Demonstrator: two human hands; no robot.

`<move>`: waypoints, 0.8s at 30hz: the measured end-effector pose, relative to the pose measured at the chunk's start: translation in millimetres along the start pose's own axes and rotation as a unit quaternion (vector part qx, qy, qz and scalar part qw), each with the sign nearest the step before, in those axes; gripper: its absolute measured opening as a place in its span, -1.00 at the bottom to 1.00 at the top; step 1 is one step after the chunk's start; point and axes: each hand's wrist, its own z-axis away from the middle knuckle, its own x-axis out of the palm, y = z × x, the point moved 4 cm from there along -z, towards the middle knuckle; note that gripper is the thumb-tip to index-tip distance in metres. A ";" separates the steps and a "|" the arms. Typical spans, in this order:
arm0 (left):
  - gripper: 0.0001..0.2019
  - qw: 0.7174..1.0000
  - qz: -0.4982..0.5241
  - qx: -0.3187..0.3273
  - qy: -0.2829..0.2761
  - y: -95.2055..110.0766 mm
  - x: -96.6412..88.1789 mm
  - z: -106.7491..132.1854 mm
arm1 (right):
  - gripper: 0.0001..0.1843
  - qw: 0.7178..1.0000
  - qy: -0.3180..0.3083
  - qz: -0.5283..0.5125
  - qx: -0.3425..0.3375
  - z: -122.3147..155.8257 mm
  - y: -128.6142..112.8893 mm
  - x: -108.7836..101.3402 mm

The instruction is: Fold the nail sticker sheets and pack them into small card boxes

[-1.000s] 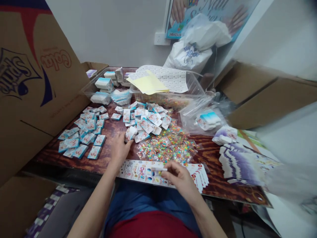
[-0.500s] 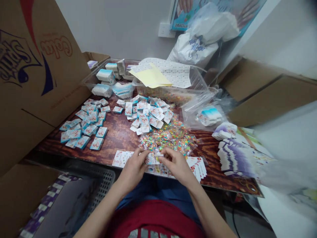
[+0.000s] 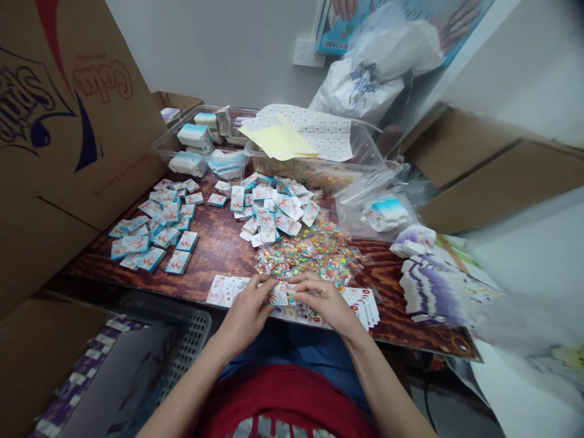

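Note:
Between both hands at the table's front edge is a small white printed box [image 3: 279, 294] with a red handprint. My left hand [image 3: 250, 309] grips its left end, thumb and fingers closed on it. My right hand [image 3: 322, 302] has thumb and fingers closed at its right end; the fingertips partly hide that end. Beneath the hands lie printed sticker sheets [image 3: 223, 290], fanned out at the right. Just beyond is a heap of small clear packets of coloured beads [image 3: 314, 252]. Behind it sits a pile of similar small boxes [image 3: 264, 210].
More handprint boxes [image 3: 152, 243] lie at the left, beside a large cardboard carton [image 3: 82, 134]. Clear plastic bins [image 3: 365, 146] stand at the back. Purple-and-white folded cards [image 3: 424, 286] lie at the right. A grey basket [image 3: 194, 340] sits below the front edge.
My right fingers have shifted at the box's right end and lie more stretched across it. My left hand keeps its hold nearly in place. The view has moved slightly.

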 end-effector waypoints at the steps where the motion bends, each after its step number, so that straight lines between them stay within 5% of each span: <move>1: -0.39 1.000 0.002 0.003 -0.003 1.7 0.1 -0.3 | -0.83 1.000 0.004 -0.007 -0.001 1.8 -0.4 -1.2; 5: -0.37 1.000 -0.008 0.011 -0.003 11.5 2.7 -3.4 | -0.82 0.999 0.043 -0.022 -0.012 5.7 -6.8 1.6; 12: -0.56 0.998 0.012 -0.008 0.062 16.4 14.5 -7.0 | -0.79 0.985 0.084 0.141 -0.049 -5.4 -22.8 8.9; 15: -0.75 0.987 0.117 -0.068 0.089 9.9 18.5 -7.8 | -0.91 0.995 0.090 0.034 -0.013 -9.1 -16.9 8.0; 19: -0.71 0.916 0.330 -0.203 0.105 0.0 29.8 -6.7 | -0.83 0.966 0.212 -0.147 0.020 -0.1 -4.6 11.7; 21: -0.67 0.904 0.353 -0.202 0.131 2.4 31.5 -5.9 | -0.81 0.955 0.238 -0.177 0.010 5.0 -1.9 17.3; 24: -0.65 0.934 0.286 -0.138 0.164 12.2 27.8 -4.8 | -0.78 0.949 0.230 -0.214 0.015 7.6 -0.8 21.4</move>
